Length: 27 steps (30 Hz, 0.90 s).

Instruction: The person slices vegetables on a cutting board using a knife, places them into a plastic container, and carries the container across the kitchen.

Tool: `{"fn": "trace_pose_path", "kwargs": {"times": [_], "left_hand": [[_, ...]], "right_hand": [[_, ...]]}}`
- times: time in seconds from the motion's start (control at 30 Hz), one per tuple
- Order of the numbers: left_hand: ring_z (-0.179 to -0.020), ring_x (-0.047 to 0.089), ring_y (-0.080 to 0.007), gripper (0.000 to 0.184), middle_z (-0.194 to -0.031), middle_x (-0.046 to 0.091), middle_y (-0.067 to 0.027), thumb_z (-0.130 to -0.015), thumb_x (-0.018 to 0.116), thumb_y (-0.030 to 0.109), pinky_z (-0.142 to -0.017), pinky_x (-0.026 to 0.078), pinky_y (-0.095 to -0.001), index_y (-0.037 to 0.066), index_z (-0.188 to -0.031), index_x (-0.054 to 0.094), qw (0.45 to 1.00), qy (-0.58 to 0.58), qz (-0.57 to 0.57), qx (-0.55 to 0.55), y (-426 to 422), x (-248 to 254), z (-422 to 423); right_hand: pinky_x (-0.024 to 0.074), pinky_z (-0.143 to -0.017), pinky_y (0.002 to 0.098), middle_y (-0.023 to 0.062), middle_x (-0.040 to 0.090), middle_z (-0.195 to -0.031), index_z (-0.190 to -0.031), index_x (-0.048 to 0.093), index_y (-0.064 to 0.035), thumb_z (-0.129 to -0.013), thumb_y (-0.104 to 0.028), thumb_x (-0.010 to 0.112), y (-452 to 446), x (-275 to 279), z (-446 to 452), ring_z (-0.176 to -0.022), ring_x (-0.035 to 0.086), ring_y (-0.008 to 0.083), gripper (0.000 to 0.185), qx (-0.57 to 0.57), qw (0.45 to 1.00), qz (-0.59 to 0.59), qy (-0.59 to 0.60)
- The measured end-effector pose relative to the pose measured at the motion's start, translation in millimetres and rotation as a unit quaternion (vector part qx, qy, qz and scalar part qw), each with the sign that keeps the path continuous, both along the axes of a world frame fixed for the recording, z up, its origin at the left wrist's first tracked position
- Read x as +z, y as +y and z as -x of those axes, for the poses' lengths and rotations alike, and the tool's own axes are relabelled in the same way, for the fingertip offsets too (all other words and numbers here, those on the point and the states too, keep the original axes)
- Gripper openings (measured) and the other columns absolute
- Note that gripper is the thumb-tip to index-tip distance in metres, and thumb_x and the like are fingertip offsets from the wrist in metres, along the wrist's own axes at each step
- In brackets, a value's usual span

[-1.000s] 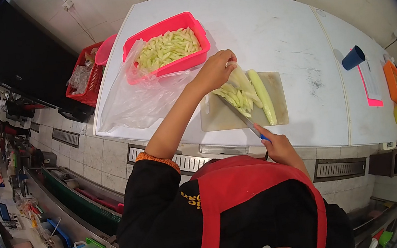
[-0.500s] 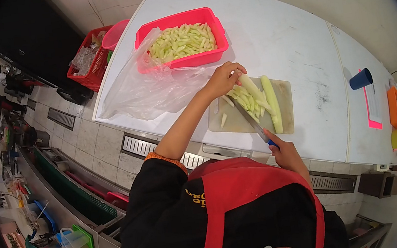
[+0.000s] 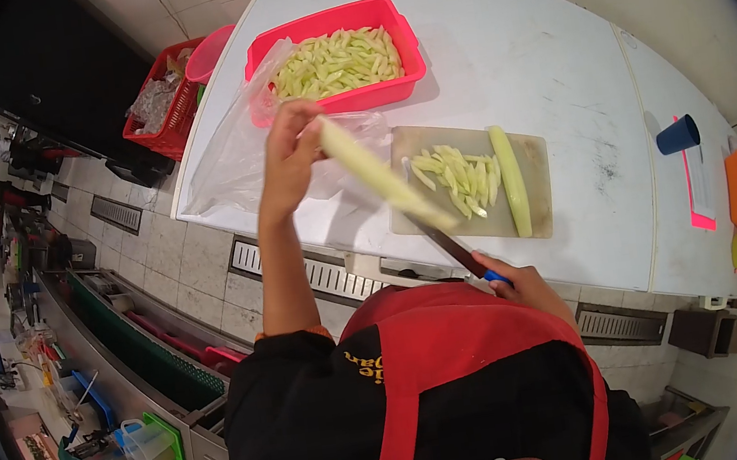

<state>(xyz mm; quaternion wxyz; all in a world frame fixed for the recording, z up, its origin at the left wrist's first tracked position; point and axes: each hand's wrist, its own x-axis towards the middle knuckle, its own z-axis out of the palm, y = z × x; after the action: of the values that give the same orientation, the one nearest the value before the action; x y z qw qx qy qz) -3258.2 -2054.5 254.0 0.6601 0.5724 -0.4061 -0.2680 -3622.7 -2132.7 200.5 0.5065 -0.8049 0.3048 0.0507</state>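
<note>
In the head view, my left hand [image 3: 291, 159] grips one end of a long, pale green peeled cucumber [image 3: 375, 172], raised and slanting down to the right. Its lower end is by the blade of a knife [image 3: 455, 249], touching or just above it; I cannot tell which. Fingers closed, my right hand [image 3: 528, 289] holds the knife by its blue handle near the table's front edge. On the cutting board [image 3: 533, 221] lie a heap of cut cucumber pieces [image 3: 462, 180] and another whole peeled cucumber [image 3: 511, 180].
A pink tub [image 3: 375, 96] filled with cut pieces stands farther back on the white table [image 3: 583, 176]. Clear plastic sheeting [image 3: 228, 174] drapes from it. A dark blue cup [image 3: 679, 135] is at the right, and a red crate [image 3: 166, 117] stands beyond the table's left edge.
My left hand has lifted the cucumber off the board and moved left, towards me. My right hand has drawn the knife back from the cut pieces.
</note>
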Motion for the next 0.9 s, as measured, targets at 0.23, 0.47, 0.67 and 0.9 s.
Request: {"fn": "trace_pose_path", "kwargs": {"times": [0.23,0.47,0.67,0.9], "left_hand": [[-0.079,0.058,-0.0096,0.011,-0.094,0.056,-0.0028,-0.095,0.05,0.011,-0.061,0.054,-0.024,0.008,-0.105,0.052,0.989,0.033,-0.125,0.066,39.1,-18.8,2.0],[-0.07,0.061,-0.0137,0.008,-0.083,0.057,-0.0055,-0.094,0.051,0.008,-0.049,0.056,-0.0272,0.007,-0.097,0.058,0.986,0.047,-0.157,0.019,-24.7,-100.3,62.7],[-0.077,0.062,-0.0212,0.031,-0.097,0.057,-0.0133,-0.084,0.065,0.009,-0.066,0.051,-0.033,0.005,-0.113,0.058,0.956,-0.222,-0.19,0.027,-34.9,-134.5,81.0],[-0.093,0.053,-0.0286,0.041,-0.106,0.053,-0.0119,-0.072,0.075,0.009,-0.084,0.045,-0.0392,0.008,-0.111,0.062,0.939,-0.276,-0.194,0.062,-8.7,-115.6,106.3]], "right_hand": [[0.048,-0.082,0.0429,0.0219,0.061,-0.111,-0.139,0.04,-0.0265,-0.087,-0.006,0.052,6.7,8.2,-11.9,-0.098,0.058,0.0421,0.057,-0.064,0.996,0.023,0.063],[0.0477,-0.081,0.0456,0.0245,0.062,-0.105,-0.14,0.039,-0.0262,-0.089,-0.008,0.052,11.7,-0.6,-12.1,-0.096,0.058,0.0444,0.056,-0.095,0.993,0.044,0.058],[0.0475,-0.085,0.0452,0.0266,0.061,-0.107,-0.14,0.039,-0.0259,-0.088,-0.005,0.054,23.3,-12.3,-13.9,-0.1,0.057,0.0438,0.058,-0.117,0.988,0.103,-0.003],[0.0469,-0.078,0.0437,0.0266,0.063,-0.097,-0.139,0.041,-0.0249,-0.088,-0.003,0.054,31.5,-2.4,-16.3,-0.09,0.06,0.0437,0.057,-0.136,0.987,0.088,0.01]]}}
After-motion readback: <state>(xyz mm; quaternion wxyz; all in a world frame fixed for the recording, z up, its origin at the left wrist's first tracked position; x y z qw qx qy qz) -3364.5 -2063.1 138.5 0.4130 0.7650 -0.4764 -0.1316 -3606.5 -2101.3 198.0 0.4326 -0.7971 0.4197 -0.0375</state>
